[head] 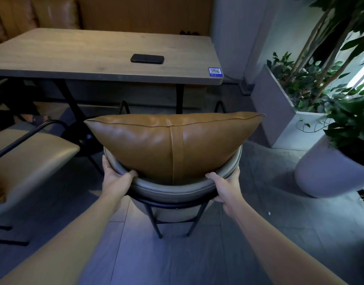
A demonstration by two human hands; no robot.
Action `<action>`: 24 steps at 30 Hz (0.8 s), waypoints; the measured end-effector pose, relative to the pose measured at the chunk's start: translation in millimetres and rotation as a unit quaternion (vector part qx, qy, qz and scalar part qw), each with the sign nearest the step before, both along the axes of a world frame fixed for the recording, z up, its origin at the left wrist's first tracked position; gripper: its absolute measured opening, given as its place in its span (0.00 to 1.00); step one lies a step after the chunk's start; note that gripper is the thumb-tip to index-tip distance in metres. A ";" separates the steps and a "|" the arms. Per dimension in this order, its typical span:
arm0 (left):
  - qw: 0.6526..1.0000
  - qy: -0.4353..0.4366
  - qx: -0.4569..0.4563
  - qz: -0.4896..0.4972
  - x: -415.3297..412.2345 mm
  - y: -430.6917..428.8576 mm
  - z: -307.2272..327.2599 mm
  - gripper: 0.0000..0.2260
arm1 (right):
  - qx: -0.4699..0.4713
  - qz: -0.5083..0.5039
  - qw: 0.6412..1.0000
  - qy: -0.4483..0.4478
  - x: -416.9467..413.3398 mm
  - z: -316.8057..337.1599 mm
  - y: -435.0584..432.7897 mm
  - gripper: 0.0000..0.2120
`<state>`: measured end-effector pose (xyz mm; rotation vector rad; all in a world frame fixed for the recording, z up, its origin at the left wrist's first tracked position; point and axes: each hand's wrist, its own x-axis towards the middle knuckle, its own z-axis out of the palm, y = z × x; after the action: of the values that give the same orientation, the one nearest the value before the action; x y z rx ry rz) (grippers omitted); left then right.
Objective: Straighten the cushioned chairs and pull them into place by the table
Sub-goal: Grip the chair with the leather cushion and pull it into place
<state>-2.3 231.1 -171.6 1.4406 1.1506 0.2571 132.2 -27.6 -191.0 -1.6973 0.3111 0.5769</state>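
Note:
A chair with a grey padded curved backrest (172, 189) and thin black legs stands right in front of me, facing the wooden table (74, 50). A brown leather cushion (172, 140) leans upright against its backrest. My left hand (115, 175) grips the backrest's left side, thumb over the top rim. My right hand (226, 186) holds the right side the same way. A second chair with a grey seat (31, 159) and black frame stands at the left, angled away from the table.
A black phone (147, 59) and a blue QR sticker (215, 72) lie on the table. A grey planter box (279, 112) and a round white pot (329, 173) with leafy plants crowd the right. Someone's sandalled foot (36, 118) shows under the table. A brown sofa runs behind.

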 end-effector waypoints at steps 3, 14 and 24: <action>1.000 -0.010 0.012 -0.001 11.9 7.2 1.3 0.55 | -0.008 0.000 1.000 -0.002 12.7 -1.1 10.8 0.63; 0.998 0.003 0.069 -0.006 44.2 33.1 -2.1 0.46 | -0.018 0.006 1.000 0.004 44.8 -5.2 41.9 0.58; 0.996 0.017 0.089 -0.002 73.7 57.6 0.0 0.43 | -0.010 0.015 1.000 0.005 69.5 -6.4 67.7 0.60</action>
<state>71.3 288.7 -171.6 1.6079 1.1761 0.3396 201.7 40.1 -197.4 -1.7220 0.3011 0.6061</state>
